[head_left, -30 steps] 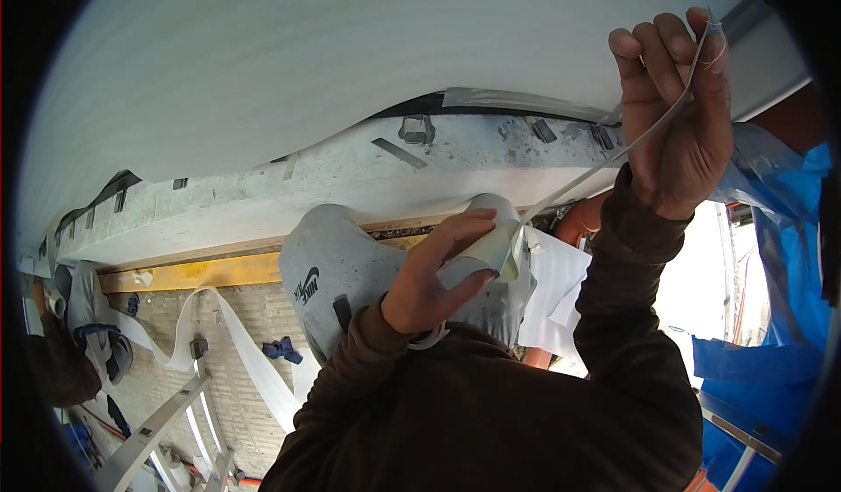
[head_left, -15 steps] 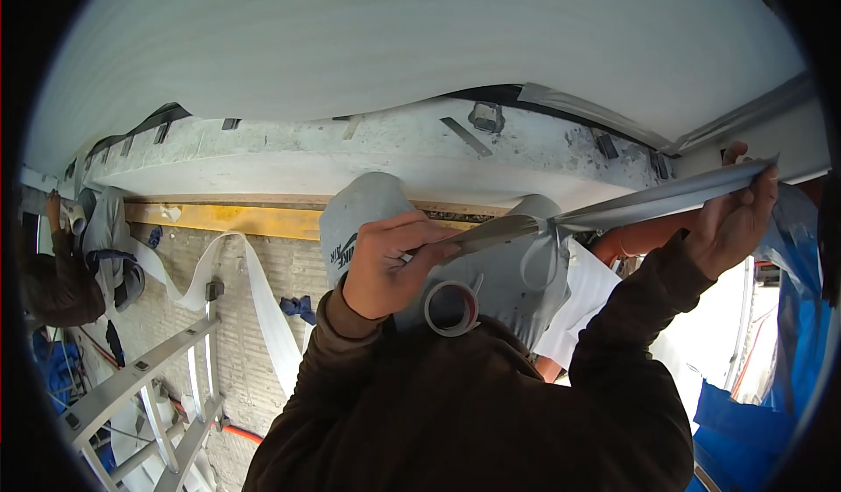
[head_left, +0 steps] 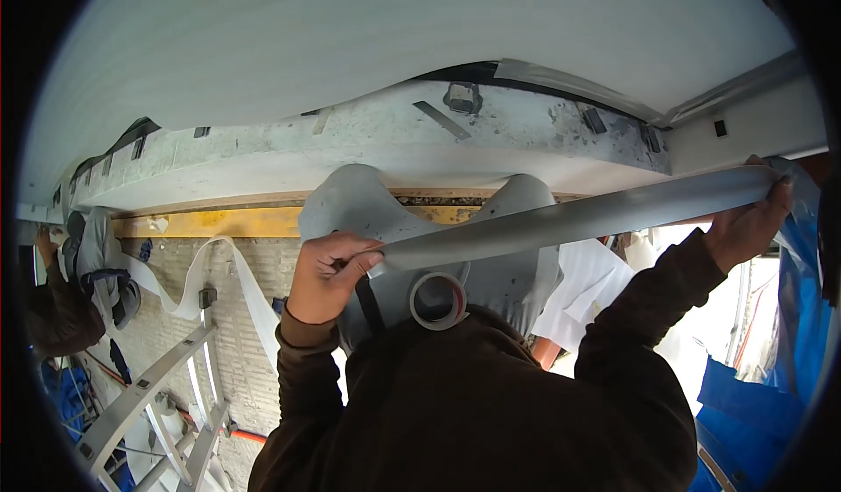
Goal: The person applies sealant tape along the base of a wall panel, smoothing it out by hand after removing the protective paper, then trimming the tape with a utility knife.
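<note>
A long grey strip of tape (head_left: 569, 220) is stretched between my two hands, across the front of my knees. My left hand (head_left: 326, 273) pinches its left end between thumb and fingers. At the upper right, my right hand (head_left: 752, 216) grips the other end, with some fingers hidden behind the strip. A roll of tape (head_left: 439, 301) with a reddish inner edge rests against my lap below the strip. Ahead of my knees runs a pale, stained ledge (head_left: 368, 146) carrying small dark pieces.
A large white sheet (head_left: 420, 28) hangs overhead. An aluminium ladder (head_left: 166, 378) stands at lower left, near a dangling white band (head_left: 250, 273). Another person (head_left: 61, 308) is at the far left. Blue plastic sheeting (head_left: 753, 413) lies at right, and a yellow beam (head_left: 210, 222) runs behind my legs.
The strip, twisted and folded before, is now spread flat and taut. My left hand has moved left and slightly down, my right hand slightly right. My view has shifted a little.
</note>
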`<move>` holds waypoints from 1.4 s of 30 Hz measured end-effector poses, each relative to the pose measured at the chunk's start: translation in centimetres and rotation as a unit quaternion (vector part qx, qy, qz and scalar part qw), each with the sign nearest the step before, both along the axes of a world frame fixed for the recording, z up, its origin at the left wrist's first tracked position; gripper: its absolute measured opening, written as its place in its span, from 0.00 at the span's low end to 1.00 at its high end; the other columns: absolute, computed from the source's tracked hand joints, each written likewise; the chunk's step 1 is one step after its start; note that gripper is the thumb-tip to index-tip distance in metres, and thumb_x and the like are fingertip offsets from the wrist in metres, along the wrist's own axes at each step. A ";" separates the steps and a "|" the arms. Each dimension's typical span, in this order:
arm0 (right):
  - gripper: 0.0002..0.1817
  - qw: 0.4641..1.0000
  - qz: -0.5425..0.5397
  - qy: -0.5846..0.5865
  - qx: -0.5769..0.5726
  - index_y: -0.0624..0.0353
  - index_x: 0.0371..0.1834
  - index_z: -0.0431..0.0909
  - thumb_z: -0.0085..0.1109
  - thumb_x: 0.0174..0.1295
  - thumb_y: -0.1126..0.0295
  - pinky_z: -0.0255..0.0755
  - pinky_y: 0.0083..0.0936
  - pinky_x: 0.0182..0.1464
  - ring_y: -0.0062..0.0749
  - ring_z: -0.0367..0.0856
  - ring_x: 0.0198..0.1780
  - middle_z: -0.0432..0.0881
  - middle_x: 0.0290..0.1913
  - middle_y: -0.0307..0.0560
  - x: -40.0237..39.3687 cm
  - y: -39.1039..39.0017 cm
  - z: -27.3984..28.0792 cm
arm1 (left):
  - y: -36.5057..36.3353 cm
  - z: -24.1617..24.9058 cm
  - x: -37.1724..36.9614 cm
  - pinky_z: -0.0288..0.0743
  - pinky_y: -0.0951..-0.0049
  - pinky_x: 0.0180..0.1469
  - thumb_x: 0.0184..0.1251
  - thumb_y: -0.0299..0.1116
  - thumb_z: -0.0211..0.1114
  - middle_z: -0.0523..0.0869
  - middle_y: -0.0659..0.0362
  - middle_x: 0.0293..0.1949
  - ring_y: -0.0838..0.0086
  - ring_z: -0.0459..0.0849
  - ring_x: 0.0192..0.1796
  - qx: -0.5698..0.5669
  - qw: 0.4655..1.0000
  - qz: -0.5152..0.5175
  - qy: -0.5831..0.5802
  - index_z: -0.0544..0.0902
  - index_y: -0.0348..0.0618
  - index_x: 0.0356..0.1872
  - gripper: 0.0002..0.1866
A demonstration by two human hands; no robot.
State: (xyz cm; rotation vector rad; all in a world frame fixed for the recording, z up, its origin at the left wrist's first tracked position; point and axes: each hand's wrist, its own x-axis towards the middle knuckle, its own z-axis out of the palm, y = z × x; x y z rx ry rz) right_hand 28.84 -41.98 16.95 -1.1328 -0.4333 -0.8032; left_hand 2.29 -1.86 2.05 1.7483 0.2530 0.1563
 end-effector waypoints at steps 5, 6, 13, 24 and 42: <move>0.09 0.969 0.236 0.069 -0.036 0.59 0.52 0.74 0.56 0.74 0.68 0.71 0.38 0.66 0.31 0.80 0.52 0.81 0.48 0.46 1.9 -0.6 -4.6 | 5.4 1.6 -0.6 0.72 0.80 0.43 0.64 0.25 0.71 0.86 0.61 0.30 0.81 0.78 0.35 0.000 0.991 0.127 -0.032 0.86 0.35 0.38 0.05; 0.10 0.956 0.278 0.085 -0.038 0.58 0.54 0.73 0.56 0.74 0.69 0.69 0.40 0.67 0.32 0.79 0.54 0.81 0.51 0.46 2.6 -1.0 -6.1 | 6.6 1.7 -0.9 0.72 0.80 0.43 0.64 0.25 0.71 0.86 0.61 0.30 0.81 0.78 0.35 0.007 0.989 0.141 -0.034 0.86 0.35 0.38 0.05; 0.22 0.909 0.349 0.157 0.167 0.67 0.66 0.65 0.55 0.73 0.71 0.62 0.42 0.73 0.42 0.69 0.68 0.74 0.64 0.55 2.9 3.7 -11.7 | 12.2 5.7 0.2 0.72 0.66 0.60 0.61 0.25 0.73 0.86 0.56 0.47 0.69 0.83 0.51 0.103 0.977 0.128 -0.138 0.85 0.39 0.33 0.04; 0.18 0.891 0.395 0.193 0.116 0.65 0.61 0.71 0.59 0.70 0.74 0.66 0.41 0.72 0.40 0.75 0.64 0.78 0.60 0.53 6.7 5.6 -13.2 | 22.3 8.5 10.4 0.69 0.63 0.64 0.60 0.32 0.73 0.81 0.55 0.63 0.65 0.77 0.64 0.128 0.972 0.076 -0.182 0.87 0.39 0.30 0.07; 0.06 0.907 0.238 0.222 -0.268 0.61 0.40 0.77 0.62 0.69 0.70 0.73 0.18 0.46 0.17 0.78 0.38 0.80 0.35 0.34 4.4 17.4 -15.7 | 33.1 -0.2 5.9 0.57 0.63 0.72 0.62 0.32 0.71 0.75 0.47 0.70 0.63 0.75 0.67 0.038 0.980 0.165 -0.102 0.81 0.41 0.22 0.11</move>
